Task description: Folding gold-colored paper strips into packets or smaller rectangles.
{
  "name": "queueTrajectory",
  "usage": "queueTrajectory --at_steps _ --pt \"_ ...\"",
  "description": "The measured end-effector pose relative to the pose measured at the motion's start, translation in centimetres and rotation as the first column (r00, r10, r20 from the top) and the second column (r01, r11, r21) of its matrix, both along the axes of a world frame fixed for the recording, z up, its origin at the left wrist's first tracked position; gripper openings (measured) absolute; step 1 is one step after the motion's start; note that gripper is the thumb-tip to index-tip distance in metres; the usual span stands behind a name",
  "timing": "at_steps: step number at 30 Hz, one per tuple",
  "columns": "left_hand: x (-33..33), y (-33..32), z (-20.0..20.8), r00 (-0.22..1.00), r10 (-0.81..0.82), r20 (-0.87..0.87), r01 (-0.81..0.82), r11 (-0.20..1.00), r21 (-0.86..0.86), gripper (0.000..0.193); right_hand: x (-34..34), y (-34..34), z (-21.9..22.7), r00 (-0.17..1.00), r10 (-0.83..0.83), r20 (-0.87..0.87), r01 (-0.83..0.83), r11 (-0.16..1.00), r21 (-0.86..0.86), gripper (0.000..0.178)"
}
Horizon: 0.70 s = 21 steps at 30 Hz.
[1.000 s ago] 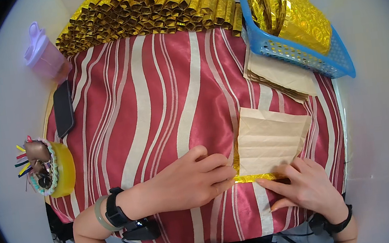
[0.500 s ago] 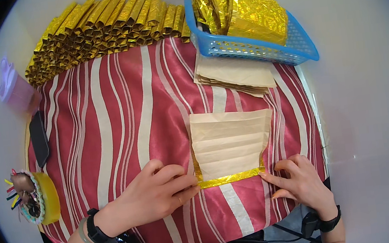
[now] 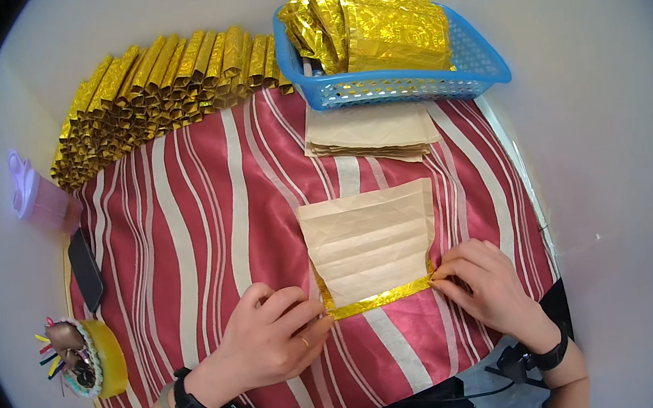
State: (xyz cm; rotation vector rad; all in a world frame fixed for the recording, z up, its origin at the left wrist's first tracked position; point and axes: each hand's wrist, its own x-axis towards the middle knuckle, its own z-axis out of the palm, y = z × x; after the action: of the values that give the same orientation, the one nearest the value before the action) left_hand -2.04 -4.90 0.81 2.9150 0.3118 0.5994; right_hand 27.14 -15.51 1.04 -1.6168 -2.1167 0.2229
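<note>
A creased sheet of beige joss paper with gold foil backing lies in front of me. Its near edge is folded up into a narrow gold strip. At the strip's left end, my left hand has its fingers bent and tips closed on the corner. My right hand pinches the right end between thumb and fingers. The sheet's far part lies loose, with parallel creases across it. Parts of the left fingertips are hidden behind the hand.
Gold paper rolls are stacked at the far left. A blue basket holds gold foil sheets, with beige sheets beside it. Along the left edge are a purple cup, a black phone and a yellow container. A striped cloth covers the table.
My right hand's fingers have closed from a spread pose into a pinch at the strip's right end. The sheet has tilted slightly, its right side higher. The whole view has shifted.
</note>
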Motion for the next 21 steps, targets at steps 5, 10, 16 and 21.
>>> queueTrajectory --at_steps 5,10,16,21 --pt "0.6 -0.1 -0.5 0.996 0.037 0.077 -0.039 0.999 0.031 0.021 0.7 0.5 -0.9 0.994 0.103 -0.024 -0.099 0.988 0.117 0.019" --pt "0.3 -0.3 -0.6 0.982 0.187 0.001 -0.185 0.973 0.135 0.024 0.9 -0.2 -0.6 0.961 0.258 0.099 -0.273 0.945 0.181 0.023" --pt "2.4 0.3 0.2 0.939 0.344 -0.016 -0.339 0.931 0.135 0.039 -0.6 -1.6 0.7 0.921 0.360 0.148 -0.372 0.926 0.064 0.035" --pt "4.9 0.1 -0.8 0.939 0.325 -0.109 -0.326 0.945 0.011 0.071 -3.1 -2.0 0.9 0.855 0.514 0.065 -0.514 0.858 -0.020 0.044"
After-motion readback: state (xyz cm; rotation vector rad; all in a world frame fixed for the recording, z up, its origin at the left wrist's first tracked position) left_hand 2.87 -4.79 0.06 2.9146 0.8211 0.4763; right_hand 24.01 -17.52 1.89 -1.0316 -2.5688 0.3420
